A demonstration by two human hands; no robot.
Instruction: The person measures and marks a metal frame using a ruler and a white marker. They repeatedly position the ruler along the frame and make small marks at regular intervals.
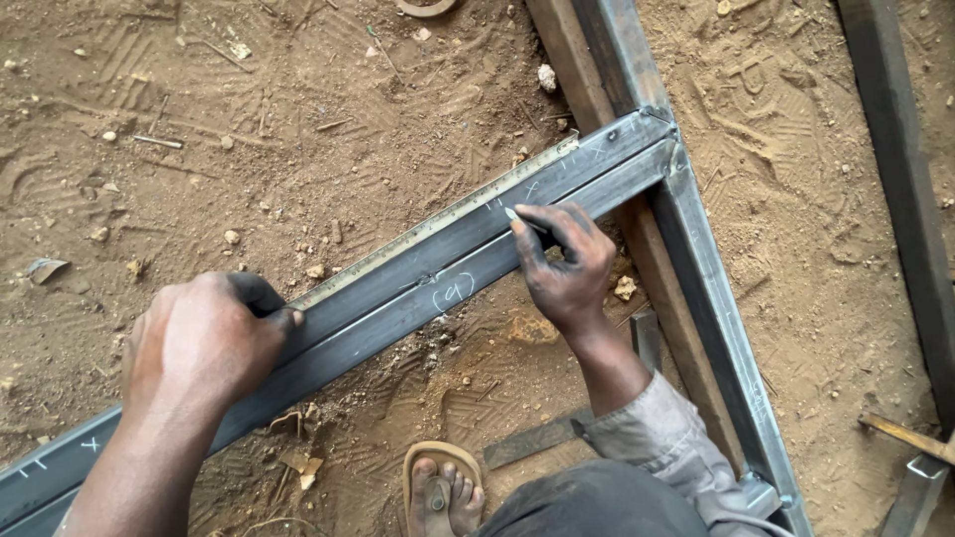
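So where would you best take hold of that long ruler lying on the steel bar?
Probably the ruler along its free stretch between the left hand and right hand, pinching its thin outer edge from the dirt side; it lies flat on the steel bar, so only that edge overhangs.

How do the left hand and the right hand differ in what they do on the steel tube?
The left hand presses the measuring tape flat against the steel tube, while the right hand pinches a thin marker. The left hand lies lower along the tube; the right hand sits near the frame corner. Both rest on the same tube.
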